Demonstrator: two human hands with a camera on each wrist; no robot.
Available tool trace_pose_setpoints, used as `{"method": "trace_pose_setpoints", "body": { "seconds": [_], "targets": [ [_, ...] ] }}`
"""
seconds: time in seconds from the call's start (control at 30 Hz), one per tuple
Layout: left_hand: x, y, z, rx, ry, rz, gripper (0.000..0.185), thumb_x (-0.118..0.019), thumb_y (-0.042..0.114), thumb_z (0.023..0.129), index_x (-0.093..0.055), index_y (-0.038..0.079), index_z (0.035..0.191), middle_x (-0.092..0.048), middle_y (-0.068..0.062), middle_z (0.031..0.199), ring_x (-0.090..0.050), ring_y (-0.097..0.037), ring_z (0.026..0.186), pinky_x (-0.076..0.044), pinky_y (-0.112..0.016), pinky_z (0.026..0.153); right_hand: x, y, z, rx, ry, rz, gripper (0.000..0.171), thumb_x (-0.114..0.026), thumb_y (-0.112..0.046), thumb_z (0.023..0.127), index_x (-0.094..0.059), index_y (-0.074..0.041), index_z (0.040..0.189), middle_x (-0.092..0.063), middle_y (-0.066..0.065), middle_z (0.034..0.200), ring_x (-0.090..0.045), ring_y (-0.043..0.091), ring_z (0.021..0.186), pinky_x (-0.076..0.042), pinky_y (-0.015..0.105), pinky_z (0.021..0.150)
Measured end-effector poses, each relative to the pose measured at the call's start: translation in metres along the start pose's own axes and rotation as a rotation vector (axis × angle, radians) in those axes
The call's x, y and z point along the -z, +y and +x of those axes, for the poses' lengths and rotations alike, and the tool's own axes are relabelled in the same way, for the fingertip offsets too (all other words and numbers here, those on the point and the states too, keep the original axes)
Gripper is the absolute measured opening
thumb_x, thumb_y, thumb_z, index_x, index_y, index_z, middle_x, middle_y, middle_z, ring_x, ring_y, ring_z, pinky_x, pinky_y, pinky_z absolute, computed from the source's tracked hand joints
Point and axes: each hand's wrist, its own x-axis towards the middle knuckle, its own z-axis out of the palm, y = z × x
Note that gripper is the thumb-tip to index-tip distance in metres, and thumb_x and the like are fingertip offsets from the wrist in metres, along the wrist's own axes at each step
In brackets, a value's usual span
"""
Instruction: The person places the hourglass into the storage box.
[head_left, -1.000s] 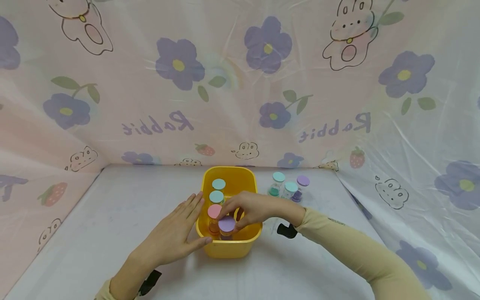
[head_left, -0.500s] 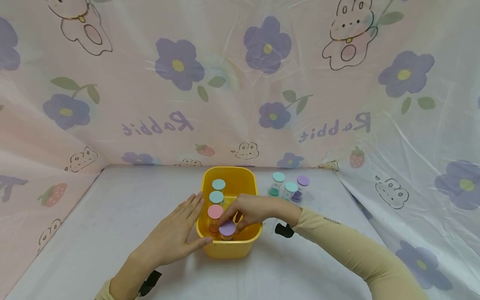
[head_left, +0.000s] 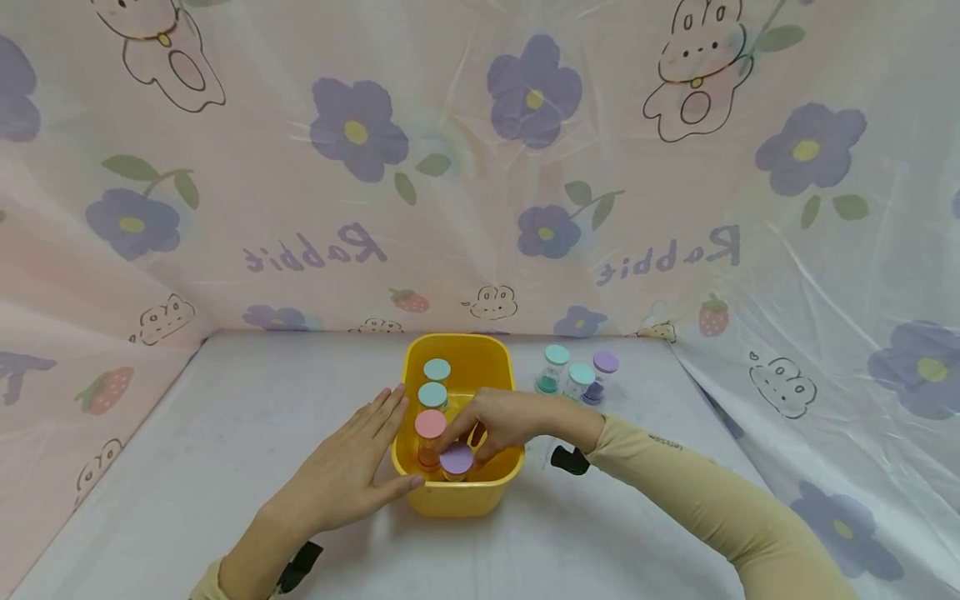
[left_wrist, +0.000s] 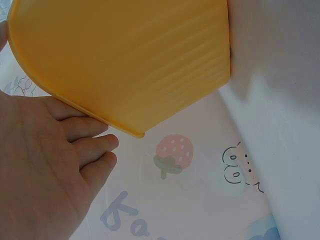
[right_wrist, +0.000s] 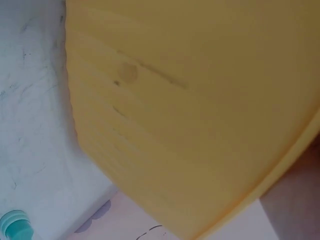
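A yellow plastic bin (head_left: 456, 501) stands in the middle of the table. Along its left side is a row of small clear jars: two with light-blue lids, the back one (head_left: 437, 369) and the one before it (head_left: 432, 395), then a pink-lidded jar (head_left: 431, 424). My right hand (head_left: 497, 422) reaches over the right rim and holds a purple-lidded jar (head_left: 457, 458) low in the near end, beside the pink one. My left hand (head_left: 341, 477) rests with straight fingers along the bin's left rim, thumb at the front edge; the left wrist view shows its fingertips at the rim (left_wrist: 95, 118).
Right of the bin stand two more jars with aqua lids, one behind (head_left: 557, 357) and one in front (head_left: 581, 377), and a purple-lidded jar (head_left: 606, 363). A printed curtain (head_left: 450, 192) closes off the table's back and sides. The bin's outer wall (right_wrist: 175, 115) fills most of the right wrist view.
My right hand has lowered the purple-lidded jar deeper into the near end of the bin. Over the last half second it has barely moved. The left hand has stayed in place.
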Motion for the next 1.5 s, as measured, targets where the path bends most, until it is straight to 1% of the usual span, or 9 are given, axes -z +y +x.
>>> {"method": "trace_pose_setpoints", "body": {
  "seconds": [0.27,0.33,0.47,0.63,0.83,0.93,1.1,1.37,1.5],
  "targets": [
    [-0.001,0.000,0.000,-0.005,-0.001,0.006,0.099,-0.055,0.069,0.098,-0.028,-0.001,0.162,-0.019,-0.015,0.172,-0.022,-0.034,0.158,-0.026,-0.052,0.126,0.004,0.003,-0.012,-0.024,0.067,0.023,0.045,-0.083,-0.006,0.089,-0.073,-0.010,0.133,-0.075,-0.005,0.120,-0.070,0.002,0.101,-0.060,0.020,0.087],
    [-0.001,0.000,0.000,-0.007,0.001,0.011,0.098,-0.055,0.068,0.098,-0.028,-0.001,0.162,-0.019,-0.015,0.172,-0.022,-0.034,0.158,-0.026,-0.052,0.126,0.006,0.002,-0.017,-0.029,0.102,0.049,0.043,-0.081,-0.006,0.090,-0.073,-0.010,0.132,-0.076,-0.001,0.120,-0.071,0.007,0.102,-0.060,0.020,0.088],
    [-0.001,0.000,0.000,-0.009,0.006,0.010,0.097,-0.061,0.063,0.097,-0.029,-0.002,0.162,-0.020,-0.016,0.171,-0.022,-0.035,0.157,-0.027,-0.053,0.125,0.008,0.003,-0.030,-0.005,0.200,0.086,0.040,-0.079,-0.006,0.092,-0.073,-0.010,0.131,-0.076,0.006,0.120,-0.073,0.013,0.103,-0.061,0.024,0.089],
    [-0.002,0.001,0.000,-0.008,0.010,0.009,0.097,-0.062,0.062,0.097,-0.029,-0.002,0.162,-0.021,-0.016,0.171,-0.022,-0.035,0.157,-0.027,-0.053,0.125,0.007,0.009,-0.049,0.040,0.345,0.107,0.035,-0.077,-0.011,0.095,-0.073,-0.010,0.130,-0.076,0.002,0.120,-0.073,0.012,0.103,-0.062,0.027,0.089],
    [-0.002,0.001,-0.001,-0.012,0.016,0.005,0.097,-0.059,0.064,0.098,-0.028,-0.002,0.162,-0.020,-0.017,0.171,-0.022,-0.035,0.158,-0.028,-0.054,0.125,0.000,0.019,-0.074,0.042,0.518,0.196,0.033,-0.076,-0.010,0.096,-0.073,-0.007,0.129,-0.074,0.006,0.123,-0.074,0.027,0.103,-0.063,0.036,0.090],
    [-0.002,0.000,-0.001,-0.010,0.015,0.008,0.098,-0.057,0.066,0.098,-0.028,-0.002,0.162,-0.020,-0.016,0.171,-0.021,-0.034,0.158,-0.027,-0.053,0.125,-0.004,0.025,-0.086,0.015,0.610,0.225,0.033,-0.076,-0.010,0.095,-0.073,-0.008,0.128,-0.074,0.007,0.123,-0.073,0.029,0.104,-0.063,0.038,0.090],
    [-0.001,0.001,0.000,-0.009,0.013,0.009,0.098,-0.059,0.065,0.098,-0.028,-0.002,0.162,-0.020,-0.015,0.171,-0.022,-0.034,0.158,-0.025,-0.053,0.126,-0.011,0.035,-0.109,-0.079,0.755,0.272,0.033,-0.074,-0.011,0.097,-0.073,-0.015,0.130,-0.073,0.007,0.124,-0.072,0.025,0.106,-0.062,0.034,0.091],
    [0.000,0.001,-0.001,0.001,0.005,0.004,0.098,-0.059,0.065,0.098,-0.027,-0.001,0.163,-0.019,-0.015,0.172,-0.021,-0.033,0.158,-0.025,-0.053,0.126,-0.019,0.056,-0.140,-0.168,0.966,0.287,0.033,-0.071,-0.011,0.100,-0.070,-0.012,0.132,-0.071,0.009,0.129,-0.072,0.021,0.109,-0.063,0.031,0.087],
    [-0.001,0.001,-0.001,0.001,0.006,0.004,0.098,-0.061,0.063,0.097,-0.027,-0.001,0.163,-0.019,-0.015,0.172,-0.021,-0.033,0.158,-0.024,-0.053,0.126,-0.023,0.067,-0.152,-0.222,1.091,0.279,0.036,-0.071,-0.011,0.100,-0.067,-0.008,0.136,-0.070,0.015,0.129,-0.071,0.017,0.110,-0.061,0.025,0.087]
  ]
}}
